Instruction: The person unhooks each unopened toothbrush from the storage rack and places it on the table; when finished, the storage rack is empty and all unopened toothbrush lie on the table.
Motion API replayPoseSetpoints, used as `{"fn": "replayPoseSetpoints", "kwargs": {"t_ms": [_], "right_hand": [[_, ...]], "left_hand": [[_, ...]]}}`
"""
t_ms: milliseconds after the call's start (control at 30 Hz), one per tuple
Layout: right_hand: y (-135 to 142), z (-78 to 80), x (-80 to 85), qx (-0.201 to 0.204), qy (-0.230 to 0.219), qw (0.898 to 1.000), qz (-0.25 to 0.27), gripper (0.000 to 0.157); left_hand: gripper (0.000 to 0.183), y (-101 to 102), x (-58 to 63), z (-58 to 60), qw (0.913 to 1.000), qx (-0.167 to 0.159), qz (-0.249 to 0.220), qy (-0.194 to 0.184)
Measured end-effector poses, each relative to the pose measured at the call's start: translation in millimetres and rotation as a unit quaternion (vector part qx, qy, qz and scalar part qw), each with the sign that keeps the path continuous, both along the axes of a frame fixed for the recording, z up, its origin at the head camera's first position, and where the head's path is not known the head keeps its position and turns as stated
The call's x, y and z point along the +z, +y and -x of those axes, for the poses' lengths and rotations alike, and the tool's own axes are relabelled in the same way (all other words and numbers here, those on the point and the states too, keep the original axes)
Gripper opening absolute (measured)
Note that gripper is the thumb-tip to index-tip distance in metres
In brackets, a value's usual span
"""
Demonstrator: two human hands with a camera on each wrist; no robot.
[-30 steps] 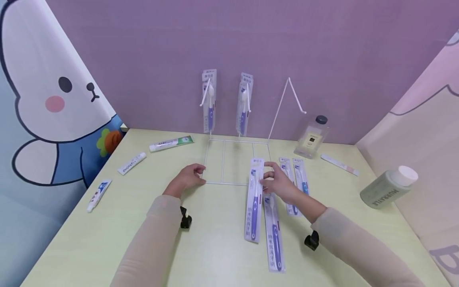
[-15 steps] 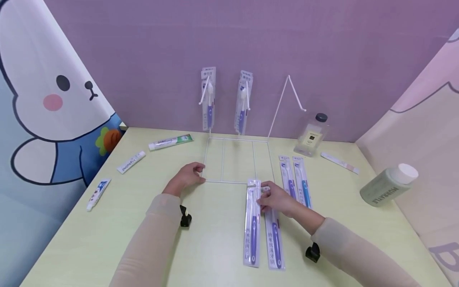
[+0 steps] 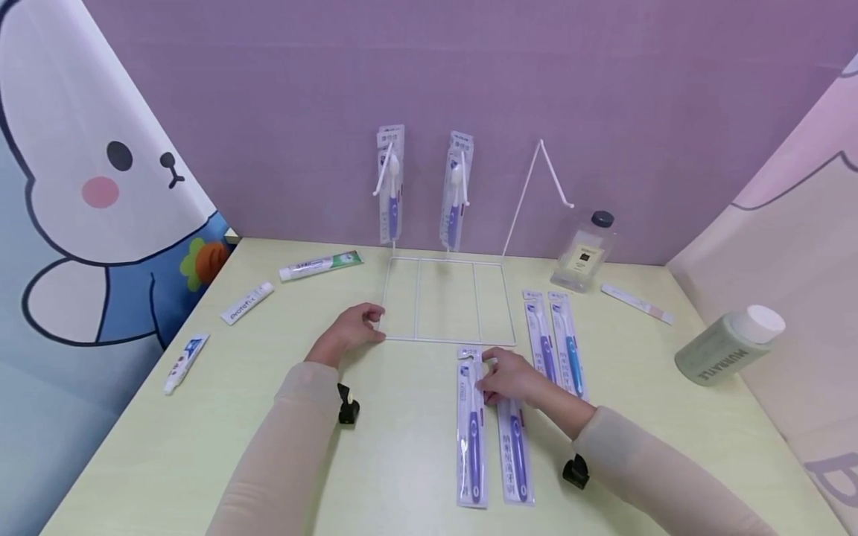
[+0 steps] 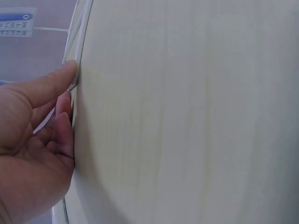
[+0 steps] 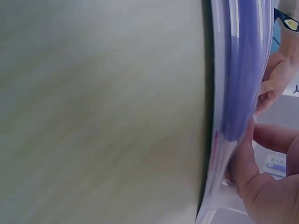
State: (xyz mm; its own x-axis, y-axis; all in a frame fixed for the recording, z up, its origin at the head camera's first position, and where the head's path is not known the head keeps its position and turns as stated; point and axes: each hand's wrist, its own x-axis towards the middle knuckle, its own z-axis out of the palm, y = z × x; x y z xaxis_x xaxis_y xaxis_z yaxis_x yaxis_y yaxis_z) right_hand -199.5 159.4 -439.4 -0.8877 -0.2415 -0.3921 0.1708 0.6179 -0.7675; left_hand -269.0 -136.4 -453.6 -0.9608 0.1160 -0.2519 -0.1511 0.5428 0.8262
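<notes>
In the head view my left hand (image 3: 351,325) pinches the front left corner of a white wire display rack (image 3: 447,340); in the left wrist view the thumb (image 4: 65,74) lies on that wire corner. My right hand (image 3: 508,374) holds the right edge of a packaged purple toothbrush (image 3: 474,447), near the top of the pack. This pack lies on the table in front of the rack. Another packaged toothbrush (image 3: 516,454) lies just right of it, its upper part hidden under my right hand. Packaged toothbrushes hang on the rack's left hook (image 3: 382,173) and middle hook (image 3: 465,179).
The rack's right hook (image 3: 555,175) has no packs. Purple (image 3: 544,346) and blue (image 3: 570,346) packaged toothbrushes lie right of the rack. Toothpaste tubes (image 3: 320,265) lie at left. A clear bottle (image 3: 583,257), a slim box (image 3: 637,303) and a green bottle (image 3: 720,350) are at right.
My right hand has brought the packaged toothbrush down and toward me, from over the rack's front edge to the table in front of it. My left hand stays on the rack corner.
</notes>
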Motion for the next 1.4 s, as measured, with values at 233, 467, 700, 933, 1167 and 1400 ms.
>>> {"fn": "replayPoseSetpoints", "kwargs": {"t_ms": [233, 467, 700, 933, 1167, 1400], "right_hand": [[1, 6.7, 21.5, 0.036, 0.049, 0.995, -0.083, 0.054], [-2, 41.5, 56.1, 0.014, 0.075, 0.994, -0.074, 0.050], [-14, 91.3, 89.7, -0.016, 0.177, 0.984, -0.027, 0.045], [-32, 136.1, 121.9, -0.070, 0.349, 0.932, 0.064, 0.038], [-51, 162.2, 143.0, -0.119, 0.417, 0.897, 0.083, 0.038], [-64, 171.2, 150.9, -0.127, 0.429, 0.893, 0.055, 0.049]], "left_hand": [[0.051, -1, -2.2, 0.7, 0.9999, -0.001, -0.009, 0.007], [0.052, -1, -6.5, 0.7, 0.9999, 0.006, -0.013, 0.008], [0.052, -2, -8.9, 2.3, 0.9997, 0.014, -0.018, 0.008], [0.051, -2, -10.8, 4.4, 0.9999, 0.009, -0.007, 0.008], [0.051, -2, -9.9, 3.4, 0.9999, 0.008, 0.000, 0.008], [0.050, -2, -8.7, 2.2, 0.9999, 0.007, 0.003, 0.013]]}}
